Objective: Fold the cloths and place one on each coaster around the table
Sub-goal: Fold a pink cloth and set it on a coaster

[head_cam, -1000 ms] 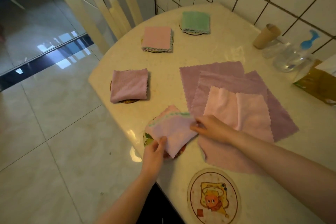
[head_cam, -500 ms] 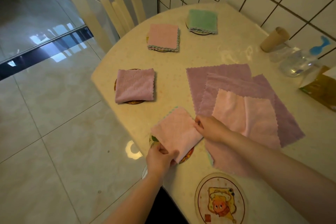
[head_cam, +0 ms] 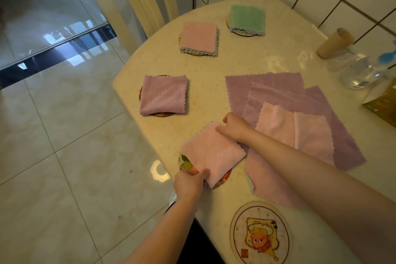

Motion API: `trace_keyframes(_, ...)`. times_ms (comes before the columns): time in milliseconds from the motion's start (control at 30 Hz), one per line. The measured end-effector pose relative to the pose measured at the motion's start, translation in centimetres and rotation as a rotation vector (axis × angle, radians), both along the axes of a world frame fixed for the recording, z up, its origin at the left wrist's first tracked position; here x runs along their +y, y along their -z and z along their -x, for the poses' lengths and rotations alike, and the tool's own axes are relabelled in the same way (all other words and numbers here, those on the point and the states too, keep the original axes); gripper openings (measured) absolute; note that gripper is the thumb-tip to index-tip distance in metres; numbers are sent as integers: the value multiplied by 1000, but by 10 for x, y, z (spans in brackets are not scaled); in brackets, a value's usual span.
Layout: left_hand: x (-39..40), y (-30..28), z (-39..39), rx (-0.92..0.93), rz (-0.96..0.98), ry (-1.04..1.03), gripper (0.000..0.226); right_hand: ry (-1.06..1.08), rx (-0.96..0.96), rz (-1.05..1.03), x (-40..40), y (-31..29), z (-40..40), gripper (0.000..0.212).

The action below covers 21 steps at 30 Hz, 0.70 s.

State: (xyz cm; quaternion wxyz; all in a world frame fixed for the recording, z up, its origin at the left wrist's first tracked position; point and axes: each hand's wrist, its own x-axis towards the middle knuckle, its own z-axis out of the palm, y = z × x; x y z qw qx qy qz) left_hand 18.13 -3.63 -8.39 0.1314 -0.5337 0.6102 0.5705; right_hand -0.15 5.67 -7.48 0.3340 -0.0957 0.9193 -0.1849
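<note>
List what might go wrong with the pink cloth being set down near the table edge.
1. The folded pink cloth sits skewed on its coaster, which lies close to the table edge; it may end up off-centre.
2. The left hand grips only a corner and the right hand holds the far edge; letting go unevenly might loosen the fold.
3. The right forearm lies over the unfolded cloths and could drag them.
</note>
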Motion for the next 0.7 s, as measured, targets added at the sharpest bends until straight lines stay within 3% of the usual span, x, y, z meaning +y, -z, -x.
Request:
trace_keyframes(133,8,-1,7,-19,-27,-21,22,-2,-51,22,-5,-1,5,48)
trace_keyframes(400,1,-9,9,30,-279,-55,20,105,-300,143,-1,-4,-1,35)
trace_keyframes(500,-5,-14,9,115,-382,-96,24,163,-293,224,0,-6,-4,21)
trace_keyframes(600,-12,-23,7,214,-476,-84,26,223,-239,274,6,-15,-7,31)
trace_keyframes(700,-24,-28,3,249,-419,-23,26,334,-200,377,19,-21,-18,30)
